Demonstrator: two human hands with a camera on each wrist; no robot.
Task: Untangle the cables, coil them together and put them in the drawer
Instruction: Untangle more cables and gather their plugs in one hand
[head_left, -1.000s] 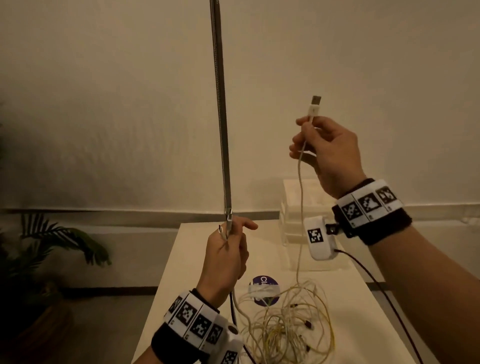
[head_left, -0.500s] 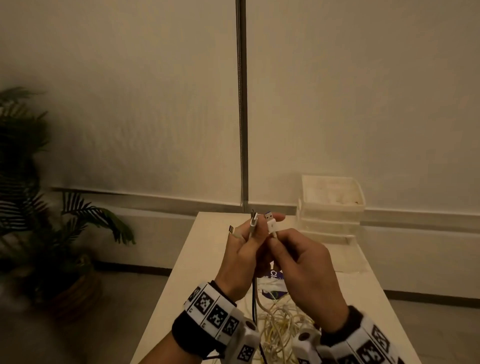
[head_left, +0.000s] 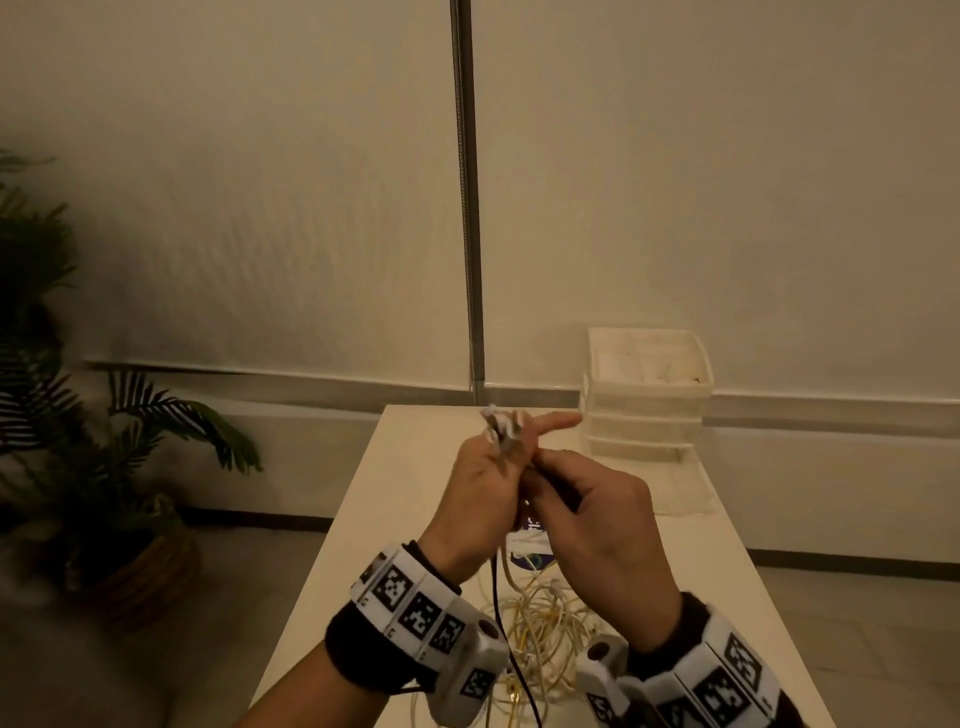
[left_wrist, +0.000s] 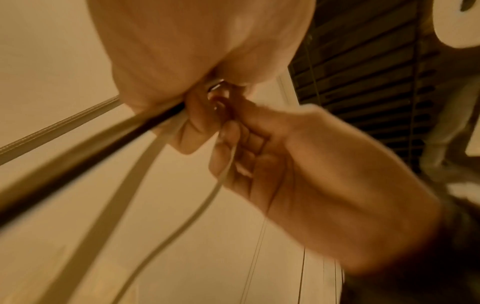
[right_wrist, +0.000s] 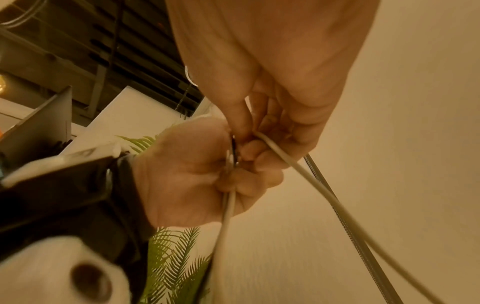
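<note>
Both hands meet above the white table (head_left: 415, 467). My left hand (head_left: 511, 441) grips a bundle of cable ends (head_left: 501, 426), whose plugs stick up above its fingers. My right hand (head_left: 540, 467) sits right against it and pinches a white cable (right_wrist: 298, 170) just below the plugs. A black cable (left_wrist: 78, 164) and white cables (left_wrist: 116, 205) hang down from the left hand (left_wrist: 194, 51). They run into the tangle of white and yellow cables (head_left: 535, 623) lying on the table under my wrists. The right hand (left_wrist: 259, 144) has its fingers curled round the cable.
A white stack of drawers (head_left: 649, 395) stands at the table's far right, with a clear drawer (head_left: 675, 483) pulled out at its foot. A metal pole (head_left: 467, 208) rises behind the table. A potted plant (head_left: 130, 441) is on the floor to the left.
My right hand came down from head height with a white USB plug and brought it to the left hand. The plugs now sit together in the left hand, and the right has slid lower.
</note>
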